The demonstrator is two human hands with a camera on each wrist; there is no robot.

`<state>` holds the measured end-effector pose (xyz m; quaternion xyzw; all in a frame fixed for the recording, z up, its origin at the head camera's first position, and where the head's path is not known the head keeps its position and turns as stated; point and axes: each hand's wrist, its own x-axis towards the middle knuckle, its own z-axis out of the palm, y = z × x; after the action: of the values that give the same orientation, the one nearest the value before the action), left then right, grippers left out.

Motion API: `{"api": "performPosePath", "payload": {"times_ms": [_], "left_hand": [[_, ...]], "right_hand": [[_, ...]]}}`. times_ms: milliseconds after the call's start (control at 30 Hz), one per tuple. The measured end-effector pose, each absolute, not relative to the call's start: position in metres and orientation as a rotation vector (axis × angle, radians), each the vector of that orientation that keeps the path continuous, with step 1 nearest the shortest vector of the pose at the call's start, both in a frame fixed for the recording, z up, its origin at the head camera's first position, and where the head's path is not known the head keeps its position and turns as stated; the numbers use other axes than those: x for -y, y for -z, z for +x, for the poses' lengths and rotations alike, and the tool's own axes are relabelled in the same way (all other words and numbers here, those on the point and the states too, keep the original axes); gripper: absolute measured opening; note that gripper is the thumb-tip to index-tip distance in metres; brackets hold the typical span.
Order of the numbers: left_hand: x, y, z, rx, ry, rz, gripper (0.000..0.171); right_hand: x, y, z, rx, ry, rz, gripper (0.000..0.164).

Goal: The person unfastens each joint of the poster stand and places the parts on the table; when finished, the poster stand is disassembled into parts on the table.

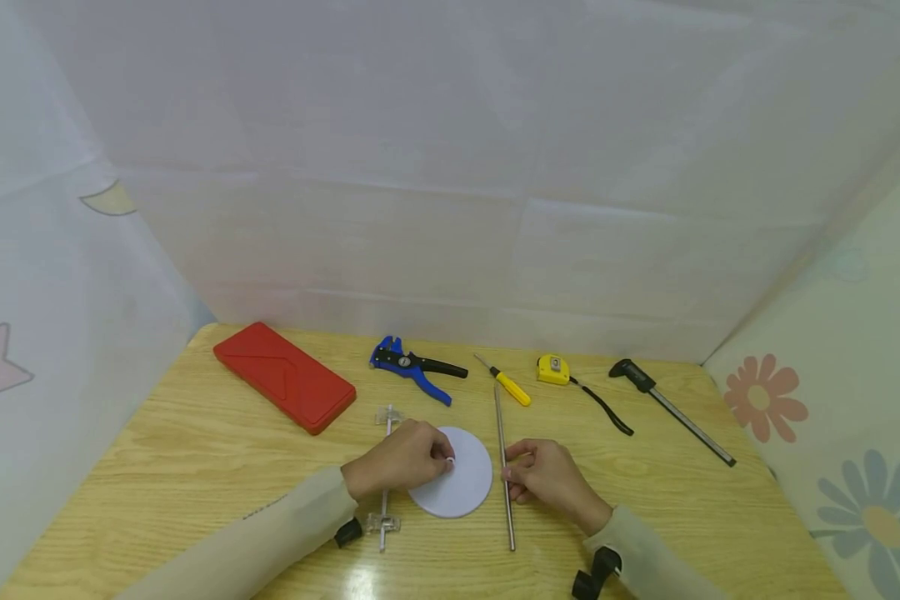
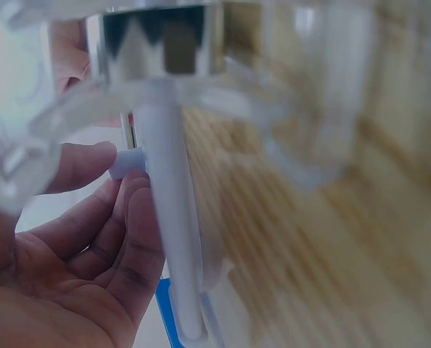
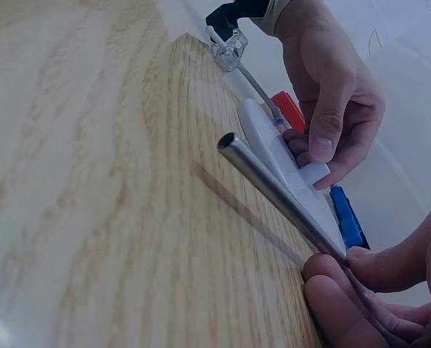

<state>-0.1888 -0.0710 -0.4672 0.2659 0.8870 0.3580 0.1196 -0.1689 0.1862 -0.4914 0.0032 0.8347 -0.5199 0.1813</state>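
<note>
My left hand (image 1: 414, 454) reaches over a round white disc (image 1: 461, 497) on the table. Its thumb and fingers pinch a small white cylindrical piece (image 3: 315, 173) at the disc's upper face. In my right hand (image 1: 547, 475), thumb and fingertips pinch a slim metal tube (image 1: 501, 427) along its length, just right of the disc. The tube's hollow near end stands raised above the wood in the right wrist view. Beneath my left wrist lies a thin white rod (image 1: 385, 502) with a clear plastic clip (image 1: 382, 522) towards each end; the wrist hides its middle.
Along the back of the wooden table (image 1: 172, 454) lie a red case (image 1: 285, 377), a blue and black wire stripper (image 1: 412, 367), a yellow-handled screwdriver (image 1: 510, 387), a yellow tape measure (image 1: 552, 368) with a black strap, and a caliper (image 1: 671, 408). White sheets hang behind and beside it.
</note>
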Motion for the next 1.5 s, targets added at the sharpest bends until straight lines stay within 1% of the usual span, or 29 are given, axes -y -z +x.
{"api": "performPosePath", "payload": {"times_ms": [467, 700, 800, 1233, 1500], "left_hand": [[0.071, 0.468, -0.19, -2.587, -1.049, 0.776, 0.009], [0.073, 0.469, -0.19, -2.585, -1.046, 0.769, 0.01], [0.074, 0.469, -0.19, -2.589, -1.042, 0.77, 0.01], [0.077, 0.467, -0.19, -2.602, -1.046, 0.752, 0.012], [0.081, 0.465, -0.192, -2.645, -1.072, 0.711, 0.006]], "right_hand": [[-0.186, 0.491, -0.168, -2.335, 1.474, 0.029, 0.023], [-0.183, 0.493, -0.164, -2.355, 1.513, 0.05, 0.012], [-0.183, 0.493, -0.163, -2.364, 1.512, 0.044, 0.01], [-0.182, 0.493, -0.165, -2.343, 1.549, -0.002, 0.01], [-0.184, 0.49, -0.167, -2.386, 1.571, -0.037, 0.011]]}}
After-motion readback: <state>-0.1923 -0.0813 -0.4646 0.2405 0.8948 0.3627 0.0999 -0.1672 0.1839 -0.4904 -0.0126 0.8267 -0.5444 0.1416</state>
